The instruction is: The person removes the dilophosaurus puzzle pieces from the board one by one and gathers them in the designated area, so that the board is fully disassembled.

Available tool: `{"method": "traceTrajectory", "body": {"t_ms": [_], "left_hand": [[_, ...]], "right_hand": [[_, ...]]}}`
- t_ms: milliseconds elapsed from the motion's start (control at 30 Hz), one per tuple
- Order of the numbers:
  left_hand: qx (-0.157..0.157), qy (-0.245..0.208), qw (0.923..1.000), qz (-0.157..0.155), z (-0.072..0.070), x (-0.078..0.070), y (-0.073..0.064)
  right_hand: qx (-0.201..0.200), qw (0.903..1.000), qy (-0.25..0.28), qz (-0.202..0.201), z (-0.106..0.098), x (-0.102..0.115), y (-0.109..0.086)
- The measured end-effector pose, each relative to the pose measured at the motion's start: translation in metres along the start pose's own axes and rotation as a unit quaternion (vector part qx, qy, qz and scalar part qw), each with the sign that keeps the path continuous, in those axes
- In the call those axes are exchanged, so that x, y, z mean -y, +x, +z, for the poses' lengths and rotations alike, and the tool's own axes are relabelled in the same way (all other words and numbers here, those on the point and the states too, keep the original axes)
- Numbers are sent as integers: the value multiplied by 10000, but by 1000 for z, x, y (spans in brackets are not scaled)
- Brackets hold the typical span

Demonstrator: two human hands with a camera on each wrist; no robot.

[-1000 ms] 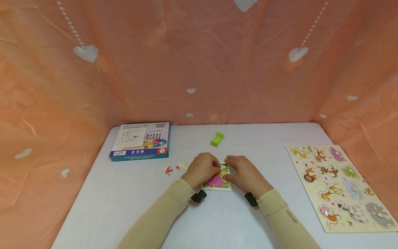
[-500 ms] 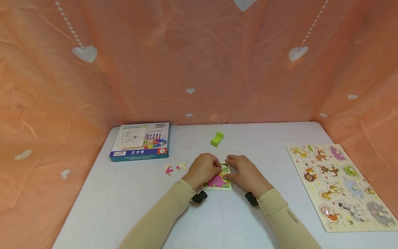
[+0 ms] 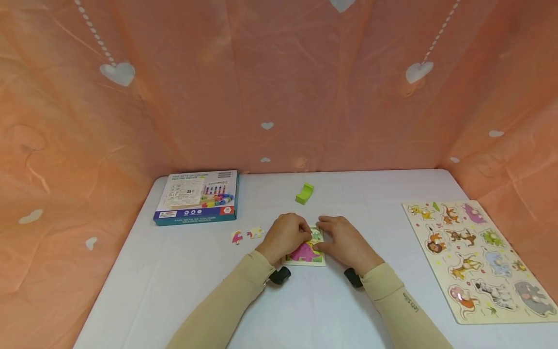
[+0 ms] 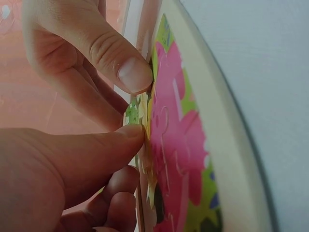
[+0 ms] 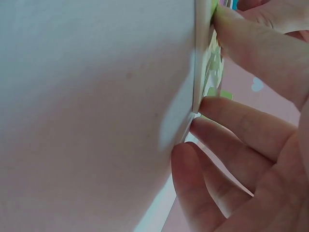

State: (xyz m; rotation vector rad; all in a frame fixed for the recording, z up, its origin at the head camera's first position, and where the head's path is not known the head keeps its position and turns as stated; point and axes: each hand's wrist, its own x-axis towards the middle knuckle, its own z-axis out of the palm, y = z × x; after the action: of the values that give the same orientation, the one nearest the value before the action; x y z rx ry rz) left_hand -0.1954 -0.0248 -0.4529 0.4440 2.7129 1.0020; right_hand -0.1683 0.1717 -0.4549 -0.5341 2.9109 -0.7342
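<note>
While touching the puzzle (image 3: 301,255), flat on the tabletop (image 3: 314,315), rests the right hand (image 3: 350,246) along its right side, with thumb on the face, forefinger at the far corner and fingers loosely apart. Holds the left hand (image 3: 282,239) at the upper left part, with fingers curled and thumb against the face; cannot tell whether clamped on anything. Has two loose pieces (image 3: 237,237) near that hand, a block (image 3: 303,196) beyond, a box (image 3: 196,211) farther left and an animal board (image 3: 477,266) at right.
</note>
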Motion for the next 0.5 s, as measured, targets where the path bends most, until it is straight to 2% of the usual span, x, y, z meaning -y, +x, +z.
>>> {"method": "traceTrajectory", "body": {"t_ms": [500], "left_hand": [[-4,-216,9997,-123,0,0,1]], "right_hand": [[43,10000,-3,54,-1,0,0]]}}
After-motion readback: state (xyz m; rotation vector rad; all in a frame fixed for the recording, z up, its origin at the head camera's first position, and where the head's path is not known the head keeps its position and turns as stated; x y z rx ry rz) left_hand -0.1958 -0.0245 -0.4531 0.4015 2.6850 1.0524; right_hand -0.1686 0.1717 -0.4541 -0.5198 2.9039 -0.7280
